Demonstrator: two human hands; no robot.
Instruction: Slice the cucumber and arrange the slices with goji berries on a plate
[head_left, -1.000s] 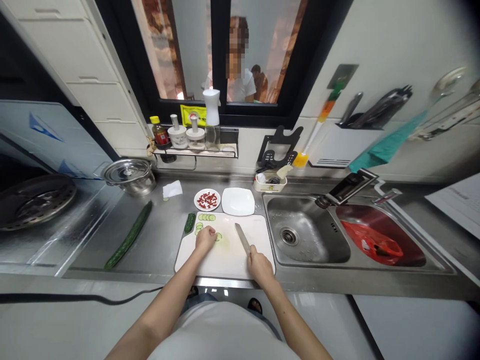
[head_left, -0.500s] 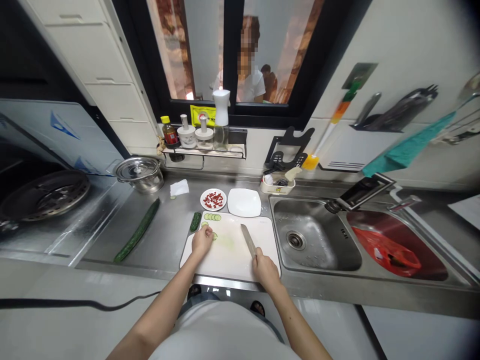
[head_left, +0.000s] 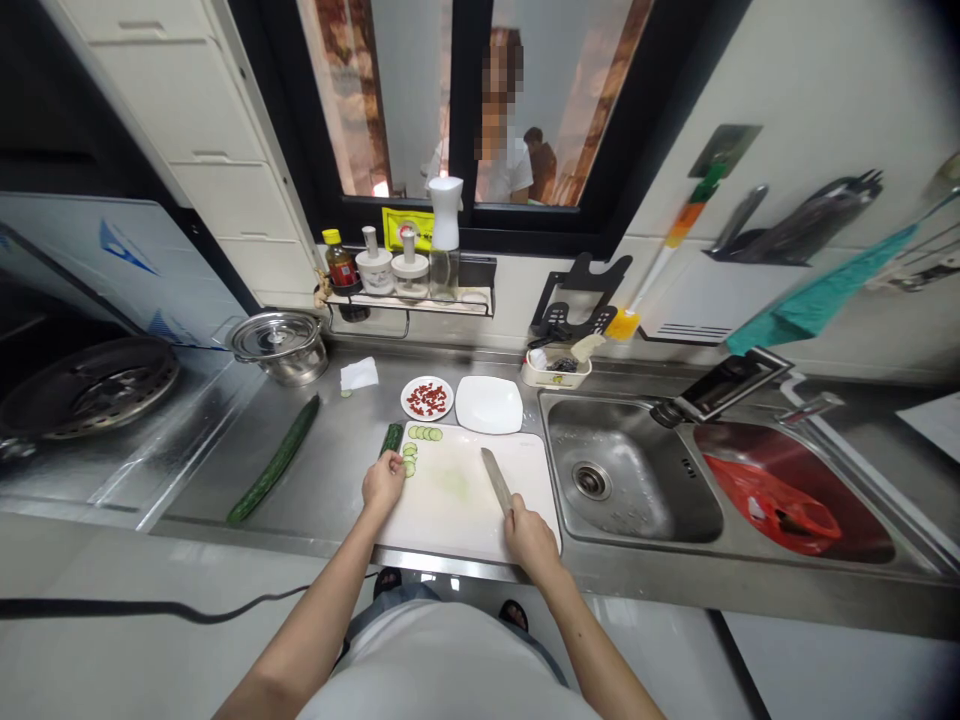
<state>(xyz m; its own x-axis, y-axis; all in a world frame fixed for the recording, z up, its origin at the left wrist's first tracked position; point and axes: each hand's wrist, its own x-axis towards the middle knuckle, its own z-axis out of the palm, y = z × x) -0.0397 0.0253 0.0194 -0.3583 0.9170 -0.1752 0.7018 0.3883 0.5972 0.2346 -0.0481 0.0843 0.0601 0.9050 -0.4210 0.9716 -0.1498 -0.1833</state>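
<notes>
My right hand point(head_left: 531, 535) grips the handle of a kitchen knife point(head_left: 496, 480), its blade lying over the white cutting board point(head_left: 480, 530) and pointing away from me. My left hand point(head_left: 382, 482) is at the board's left edge, fingers curled and pressed together; what they hold, if anything, is hidden. Right beside the fingertips lie a few cucumber slices point(head_left: 409, 460). A row of cucumber slices point(head_left: 426, 433) runs along the board's far left corner. Just beyond my left hand a short cucumber piece point(head_left: 391, 437) lies beside the board, partly covered by the hand.
A whole cucumber point(head_left: 277, 460) rests on the steel counter at left. Behind the board stand a plate of chopped red pieces point(head_left: 427, 399) and a white square plate point(head_left: 489, 404). The sink point(head_left: 637, 470) is at right, a lidded pot point(head_left: 279, 347) at back left.
My left hand has moved left off the middle slices to the board's edge. The slice near its fingers now lies farther left, with the others. The knife hand has stayed put.
</notes>
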